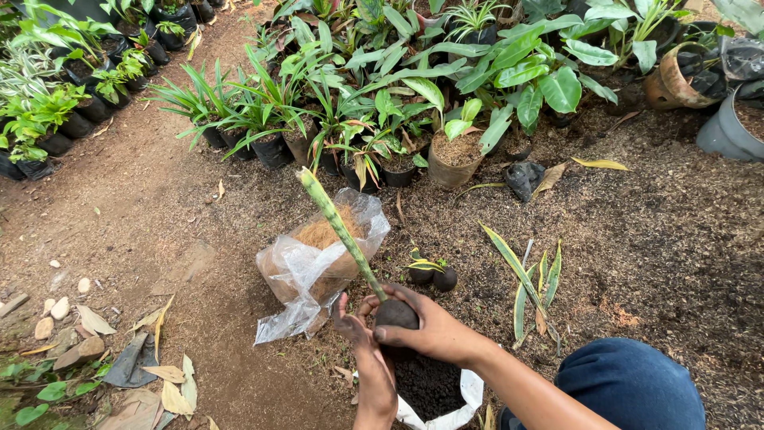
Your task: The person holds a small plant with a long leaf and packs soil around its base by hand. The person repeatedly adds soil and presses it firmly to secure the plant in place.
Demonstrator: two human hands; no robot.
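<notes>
Both hands, the left hand [358,322] and the right hand [426,326], close around a dark soil ball [395,313] above a white bag of dark soil [434,390], its long striped green cutting [338,227] leaning toward a clear plastic bag of brown fibre [318,255] beyond.

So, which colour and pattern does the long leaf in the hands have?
The long leaf is green with darker cross-bands and yellowish edges, seen best in the head view.
</notes>
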